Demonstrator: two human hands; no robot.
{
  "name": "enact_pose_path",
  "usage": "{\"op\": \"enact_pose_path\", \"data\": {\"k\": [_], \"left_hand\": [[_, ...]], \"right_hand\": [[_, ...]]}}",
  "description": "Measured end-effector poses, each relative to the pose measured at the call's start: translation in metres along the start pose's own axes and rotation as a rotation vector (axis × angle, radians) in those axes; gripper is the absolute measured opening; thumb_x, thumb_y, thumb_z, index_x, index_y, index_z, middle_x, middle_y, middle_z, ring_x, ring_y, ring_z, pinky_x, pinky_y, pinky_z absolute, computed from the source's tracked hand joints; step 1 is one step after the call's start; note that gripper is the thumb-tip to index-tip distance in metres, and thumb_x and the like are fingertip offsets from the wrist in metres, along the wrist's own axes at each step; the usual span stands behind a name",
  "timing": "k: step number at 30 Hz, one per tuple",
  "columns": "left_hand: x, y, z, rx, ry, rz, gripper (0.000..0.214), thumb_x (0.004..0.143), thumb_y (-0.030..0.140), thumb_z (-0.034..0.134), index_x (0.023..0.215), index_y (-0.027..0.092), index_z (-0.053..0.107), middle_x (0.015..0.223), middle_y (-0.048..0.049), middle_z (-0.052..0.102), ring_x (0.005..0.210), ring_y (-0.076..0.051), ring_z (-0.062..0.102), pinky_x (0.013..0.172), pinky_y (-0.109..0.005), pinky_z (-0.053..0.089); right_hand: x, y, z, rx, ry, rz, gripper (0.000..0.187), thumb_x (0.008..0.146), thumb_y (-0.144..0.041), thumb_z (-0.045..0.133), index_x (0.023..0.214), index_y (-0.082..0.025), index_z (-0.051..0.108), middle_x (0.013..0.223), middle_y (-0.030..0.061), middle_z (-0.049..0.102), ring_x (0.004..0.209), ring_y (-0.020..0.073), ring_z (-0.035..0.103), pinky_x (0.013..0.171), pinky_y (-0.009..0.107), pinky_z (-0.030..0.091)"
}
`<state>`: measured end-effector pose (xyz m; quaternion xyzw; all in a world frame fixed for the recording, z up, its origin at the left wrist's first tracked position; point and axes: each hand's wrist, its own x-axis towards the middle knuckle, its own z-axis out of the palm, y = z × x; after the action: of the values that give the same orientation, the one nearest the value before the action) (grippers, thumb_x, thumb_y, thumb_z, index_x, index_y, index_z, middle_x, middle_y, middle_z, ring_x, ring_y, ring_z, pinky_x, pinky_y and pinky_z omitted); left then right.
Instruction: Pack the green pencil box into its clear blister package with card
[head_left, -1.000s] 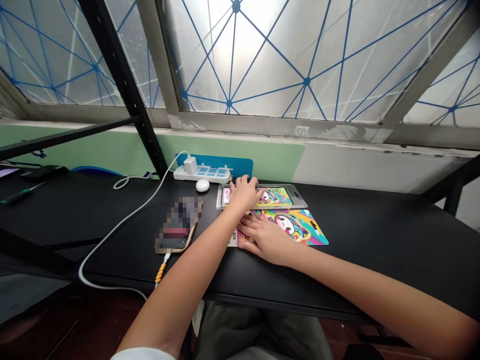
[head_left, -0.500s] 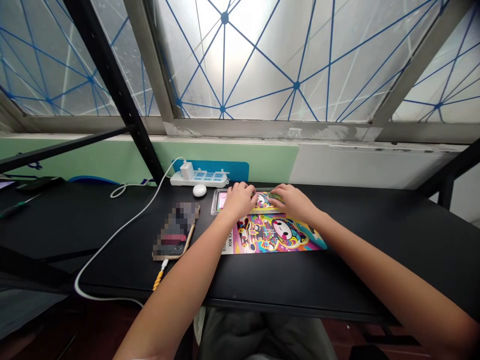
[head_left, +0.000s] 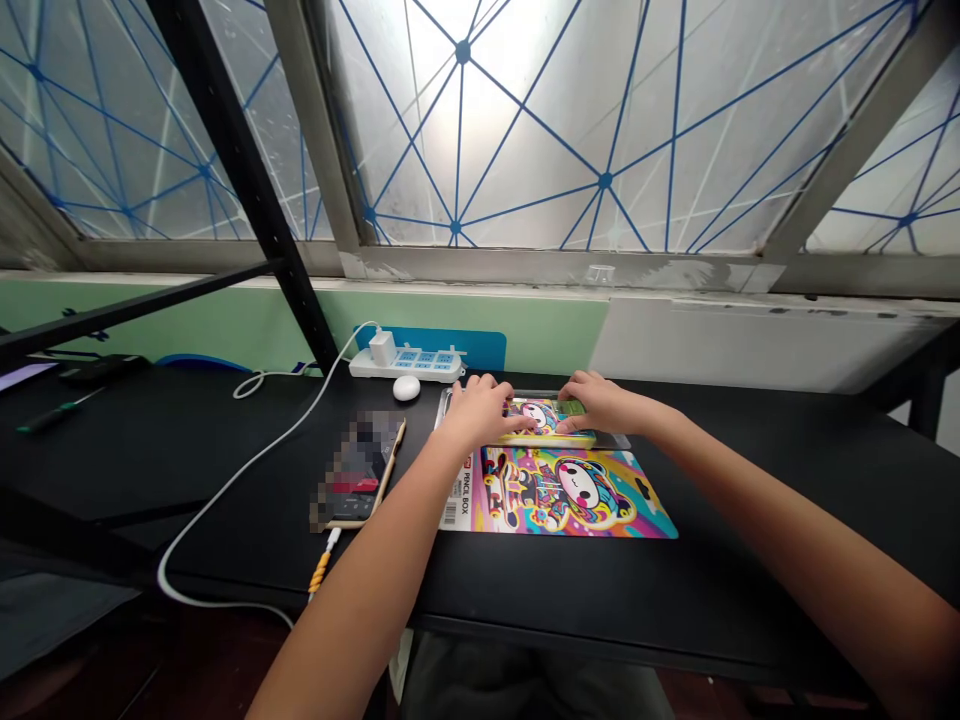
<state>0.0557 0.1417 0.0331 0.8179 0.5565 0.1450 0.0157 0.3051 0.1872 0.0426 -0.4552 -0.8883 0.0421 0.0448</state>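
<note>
A colourful pencil box (head_left: 553, 438) with a cartoon face lies near the back of the black desk, beside or in a clear plastic tray (head_left: 622, 441). My left hand (head_left: 478, 408) bends over its left end, the thumb along its front. At the right end, my right hand (head_left: 600, 404) curls its fingers behind the box with the thumb in front. The hands hide both box ends and much of the tray. Nearer me, a bright printed card (head_left: 570, 492) marked "PENCIL BOX" lies flat on the desk.
Left of the hands lie a phone (head_left: 367, 465), partly blurred out, and a small white rounded case (head_left: 406, 388). A white power strip (head_left: 409, 365) with a plugged-in charger stands behind. Its white cable (head_left: 225, 490) loops across the desk. A green-handled screwdriver (head_left: 56, 416) lies far left.
The view has shifted slightly. My right hand has drawn a little away from the left, and more of the box front and the tray's right end shows. The card's right end is now uncovered.
</note>
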Motion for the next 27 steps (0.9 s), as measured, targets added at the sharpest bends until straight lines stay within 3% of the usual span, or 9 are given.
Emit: {"op": "enact_pose_path", "data": {"k": [3,7,11,14,17,22,27], "left_hand": [[0.000,-0.004,-0.005,0.016,0.017,-0.031,0.059,0.083,0.075,0.053,0.108,0.023,0.063,0.114,-0.0114,0.062,0.115,-0.033,0.053,0.101,-0.050,0.038],[0.001,-0.002,-0.012,0.034,0.073,-0.005,0.055,0.083,0.069,0.060,0.111,0.021,0.059,0.108,-0.0104,0.066,0.107,-0.031,0.059,0.100,-0.051,0.038],[-0.005,0.004,-0.028,0.035,0.114,0.017,0.043,0.084,0.054,0.069,0.114,0.024,0.062,0.110,-0.0080,0.069,0.108,-0.030,0.061,0.105,-0.050,0.035],[-0.025,0.013,-0.042,0.045,0.245,0.088,0.030,0.088,0.041,0.070,0.115,0.028,0.065,0.117,-0.0055,0.068,0.117,-0.029,0.058,0.116,-0.055,0.021],[-0.061,0.022,-0.047,0.019,0.340,0.145,0.029,0.091,0.036,0.065,0.120,0.033,0.064,0.125,-0.0037,0.065,0.123,-0.028,0.054,0.121,-0.056,0.016],[-0.122,0.023,-0.025,-0.061,0.356,0.164,0.032,0.088,0.039,0.066,0.120,0.036,0.065,0.125,-0.0039,0.066,0.123,-0.030,0.055,0.119,-0.055,0.028],[-0.153,0.008,-0.002,-0.329,0.236,0.078,0.042,0.086,0.041,0.068,0.126,0.035,0.058,0.142,-0.0027,0.057,0.133,-0.028,0.050,0.114,-0.047,0.040]], "right_hand": [[-0.005,-0.005,0.001,-0.034,0.071,0.023,0.055,0.070,-0.067,0.074,0.100,-0.021,0.067,0.113,0.0148,0.061,0.106,0.0361,0.057,0.083,0.046,0.048],[-0.020,-0.016,0.009,-0.054,0.269,0.022,0.053,0.074,-0.060,0.075,0.105,-0.020,0.061,0.108,0.0135,0.067,0.102,0.0344,0.061,0.089,0.050,0.045],[-0.040,-0.027,0.017,0.004,0.508,-0.047,0.032,0.086,-0.040,0.071,0.108,-0.020,0.058,0.111,0.0118,0.071,0.103,0.0306,0.064,0.103,0.054,0.040],[-0.061,-0.034,0.016,0.031,0.698,-0.124,0.022,0.092,-0.030,0.063,0.112,-0.022,0.059,0.110,0.0101,0.070,0.104,0.0285,0.063,0.099,0.051,0.046],[-0.092,-0.045,0.013,-0.017,0.813,-0.196,0.033,0.094,-0.023,0.058,0.127,-0.026,0.057,0.112,0.0099,0.067,0.109,0.0282,0.059,0.098,0.049,0.049],[-0.147,-0.064,0.030,-0.097,0.794,-0.326,0.055,0.092,-0.013,0.055,0.142,-0.033,0.046,0.111,0.0060,0.067,0.107,0.0261,0.061,0.096,0.045,0.051],[-0.170,-0.071,0.051,-0.021,0.641,-0.316,0.044,0.093,-0.013,0.054,0.134,-0.028,0.051,0.112,0.0079,0.067,0.107,0.0249,0.062,0.092,0.043,0.055]]}}
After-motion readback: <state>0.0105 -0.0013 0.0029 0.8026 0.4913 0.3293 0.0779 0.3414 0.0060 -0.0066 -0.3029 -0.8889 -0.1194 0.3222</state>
